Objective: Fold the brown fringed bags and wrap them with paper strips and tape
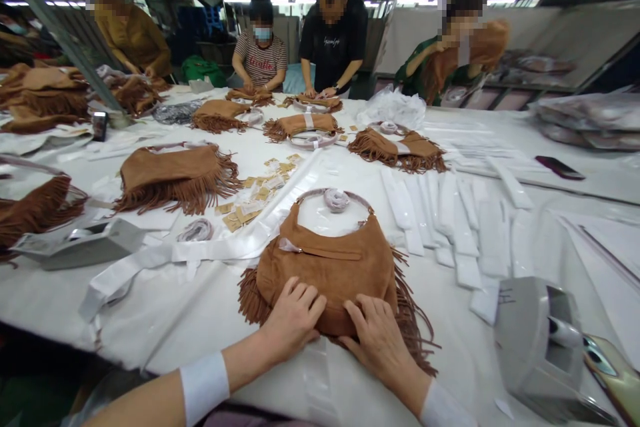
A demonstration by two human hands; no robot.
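Observation:
A brown suede handbag point(345, 275) lies on the white-covered table in front of me, its handle toward the far side. A zipper with a white-wrapped pull point(290, 245) crosses its upper face, and brown fringe point(413, 313) spreads out at both sides. My left hand point(295, 310) grips the near edge left of centre, fingers curled over the suede. On the right part of the same edge is my right hand point(380, 333), its fingers bent on top and the thumb low at the edge. A wrapped coil point(337, 199) sits inside the handle loop.
Grey tape dispensers stand at right point(525, 340) and left point(107, 243). White wrapped strips point(457, 220) lie to the right, tan tags point(255, 197) to the left. Another fringed bag point(170, 173) lies beyond them. Several co-workers, including one in black point(333, 40), handle bags across the table.

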